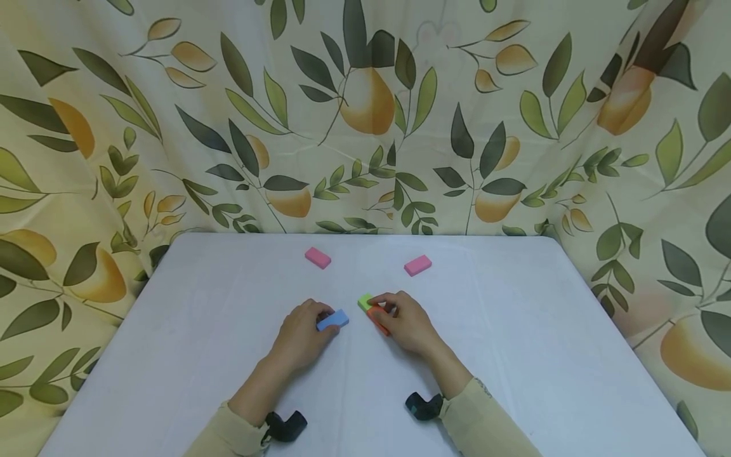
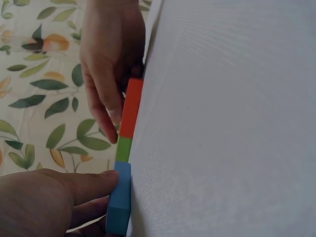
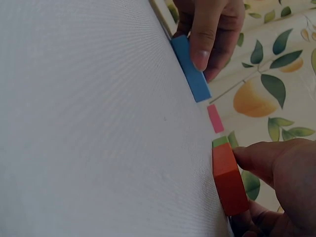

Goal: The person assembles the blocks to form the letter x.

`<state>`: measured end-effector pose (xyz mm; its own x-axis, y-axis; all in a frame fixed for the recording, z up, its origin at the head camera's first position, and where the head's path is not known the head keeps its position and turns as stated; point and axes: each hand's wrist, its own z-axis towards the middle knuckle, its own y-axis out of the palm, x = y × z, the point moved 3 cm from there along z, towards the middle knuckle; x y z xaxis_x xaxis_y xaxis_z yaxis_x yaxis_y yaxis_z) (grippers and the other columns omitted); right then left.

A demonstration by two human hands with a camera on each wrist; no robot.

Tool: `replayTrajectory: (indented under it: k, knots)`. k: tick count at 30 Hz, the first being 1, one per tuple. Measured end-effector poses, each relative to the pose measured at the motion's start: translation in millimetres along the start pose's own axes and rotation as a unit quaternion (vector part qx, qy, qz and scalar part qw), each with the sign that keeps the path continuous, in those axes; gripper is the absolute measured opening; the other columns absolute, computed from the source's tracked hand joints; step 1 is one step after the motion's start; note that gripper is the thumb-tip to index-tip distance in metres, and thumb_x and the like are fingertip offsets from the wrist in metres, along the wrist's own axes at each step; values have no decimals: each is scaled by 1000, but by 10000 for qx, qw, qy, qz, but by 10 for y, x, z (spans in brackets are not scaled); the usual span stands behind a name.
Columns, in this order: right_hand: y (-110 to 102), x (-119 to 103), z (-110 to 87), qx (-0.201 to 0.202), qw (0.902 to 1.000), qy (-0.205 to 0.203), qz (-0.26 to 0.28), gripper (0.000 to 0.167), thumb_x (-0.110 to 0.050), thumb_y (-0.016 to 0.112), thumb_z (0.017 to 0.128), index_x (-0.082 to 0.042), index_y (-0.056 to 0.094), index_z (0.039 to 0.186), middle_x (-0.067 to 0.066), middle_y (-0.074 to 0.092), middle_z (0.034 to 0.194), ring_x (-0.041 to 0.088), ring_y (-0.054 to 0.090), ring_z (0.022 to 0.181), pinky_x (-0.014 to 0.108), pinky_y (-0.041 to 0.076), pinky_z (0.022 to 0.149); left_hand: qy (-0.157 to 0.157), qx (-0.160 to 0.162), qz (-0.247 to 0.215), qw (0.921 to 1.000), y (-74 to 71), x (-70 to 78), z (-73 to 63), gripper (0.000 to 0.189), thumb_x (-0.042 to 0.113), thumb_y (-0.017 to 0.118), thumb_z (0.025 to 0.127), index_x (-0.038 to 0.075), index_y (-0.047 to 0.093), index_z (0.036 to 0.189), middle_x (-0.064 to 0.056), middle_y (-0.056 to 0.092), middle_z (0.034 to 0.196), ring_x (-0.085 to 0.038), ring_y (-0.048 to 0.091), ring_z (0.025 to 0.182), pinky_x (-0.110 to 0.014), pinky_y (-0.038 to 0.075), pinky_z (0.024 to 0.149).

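Note:
My left hand [image 1: 301,333] pinches a blue rectangular block [image 1: 333,320] between thumb and fingers, low at the white tabletop. Just to the right, my right hand [image 1: 407,322] grips an orange-red block [image 1: 378,319] by its sides. Against the far end of that block lies a green block [image 1: 365,303], partly covered by the right fingers in the head view. From the left wrist, the blue block [image 2: 119,197], green block [image 2: 123,149] and orange-red block [image 2: 132,107] appear in one line. The right wrist view shows the orange-red block [image 3: 229,180] held between thumb and fingers.
Two pink blocks lie farther back on the white table [image 1: 228,273], one pink block [image 1: 317,258] on the left and another pink block [image 1: 418,265] on the right. Behind the table hangs a leaf-and-fruit patterned curtain [image 1: 320,139]. Black wrist cameras sit at both sleeves.

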<state>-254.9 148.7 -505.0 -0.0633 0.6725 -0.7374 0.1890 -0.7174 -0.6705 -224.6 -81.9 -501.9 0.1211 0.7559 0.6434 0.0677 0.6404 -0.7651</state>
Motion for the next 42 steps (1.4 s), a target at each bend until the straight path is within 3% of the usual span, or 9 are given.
replayTrajectory:
  k: [11,42]
  knots:
    - [2,-5,5,11,10000,27,-3,23,-27,72,97,-33,75,120,0,60,99,18,54,88,32,45,72,12,8,96,10000,36,30,33,31,30,78,93,12,73,118,1,65,101,-12,55,85,-32,45,78]
    - [26,-6,17,85,9998,-113,-127,23,-27,73,97,-31,76,120,0,60,96,17,54,84,32,44,69,88,-10,178,9998,86,88,96,32,29,79,92,11,72,117,1,64,99,-13,55,83,-32,45,75]
